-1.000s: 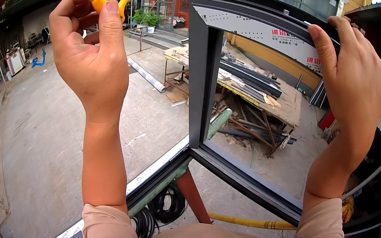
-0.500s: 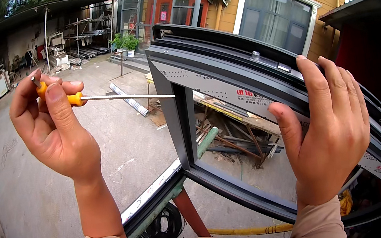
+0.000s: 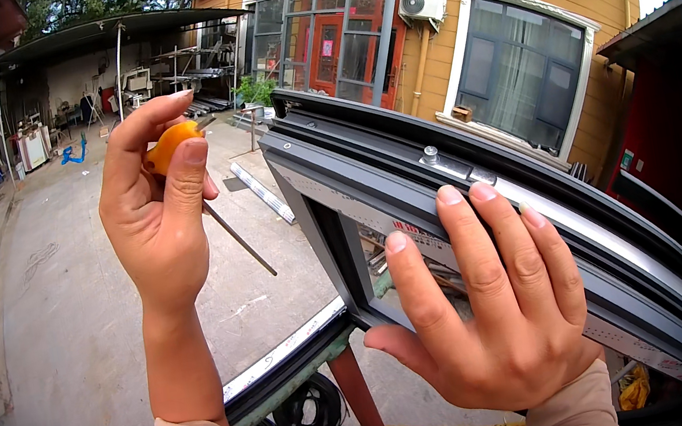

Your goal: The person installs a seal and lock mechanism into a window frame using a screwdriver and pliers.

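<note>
My left hand (image 3: 150, 216) is raised left of the dark grey window sash (image 3: 336, 180), its fingers closed round the yellow handle of a screwdriver (image 3: 170, 146). The metal shaft slants down and right from behind the thumb, its tip apart from the sash. My right hand (image 3: 500, 313) is spread with nothing in it, the fingertips over the sash's upper rail. Just beyond those fingertips, a silvery metal strip (image 3: 554, 206) runs along the rail, with a small round stud (image 3: 431, 154) near its left end. The palm hides part of the sash opening.
A long lower frame bar (image 3: 282, 347) with white protective film rests on a green support at the front. Coiled black cable (image 3: 310, 410) lies beneath it. A white-wrapped profile (image 3: 262, 192) lies on the concrete, and a potted plant (image 3: 255, 91) stands farther back.
My left hand has moved right, and the screwdriver has swung from pointing right at the sash to pointing down and right. My right hand has shifted left and down along the sash.
</note>
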`<action>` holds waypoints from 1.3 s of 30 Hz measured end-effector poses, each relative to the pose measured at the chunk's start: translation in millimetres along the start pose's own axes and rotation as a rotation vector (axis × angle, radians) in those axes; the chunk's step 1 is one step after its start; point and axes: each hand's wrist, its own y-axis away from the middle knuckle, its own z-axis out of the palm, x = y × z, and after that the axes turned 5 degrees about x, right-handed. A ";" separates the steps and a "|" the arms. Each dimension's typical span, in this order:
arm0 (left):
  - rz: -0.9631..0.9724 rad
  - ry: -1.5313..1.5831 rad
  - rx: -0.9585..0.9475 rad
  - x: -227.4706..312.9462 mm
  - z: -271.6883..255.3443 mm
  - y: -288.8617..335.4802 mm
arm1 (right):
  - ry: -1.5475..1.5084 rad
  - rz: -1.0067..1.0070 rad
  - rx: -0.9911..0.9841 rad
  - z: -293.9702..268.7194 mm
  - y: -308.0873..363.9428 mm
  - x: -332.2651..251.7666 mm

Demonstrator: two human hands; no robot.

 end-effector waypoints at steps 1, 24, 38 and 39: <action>-0.024 0.011 -0.012 1.7 4.6 1.6 | -0.005 -0.008 0.001 5.5 4.3 2.2; -0.284 -0.384 -0.154 131.6 -40.4 35.4 | -1.917 0.408 -0.174 141.9 24.9 105.8; -0.412 -0.386 -0.137 160.8 -84.5 61.2 | -2.400 -0.130 0.383 64.1 5.8 -19.5; -0.389 -0.375 -0.155 163.4 -82.6 60.2 | -2.423 -0.122 0.392 64.2 5.9 -21.8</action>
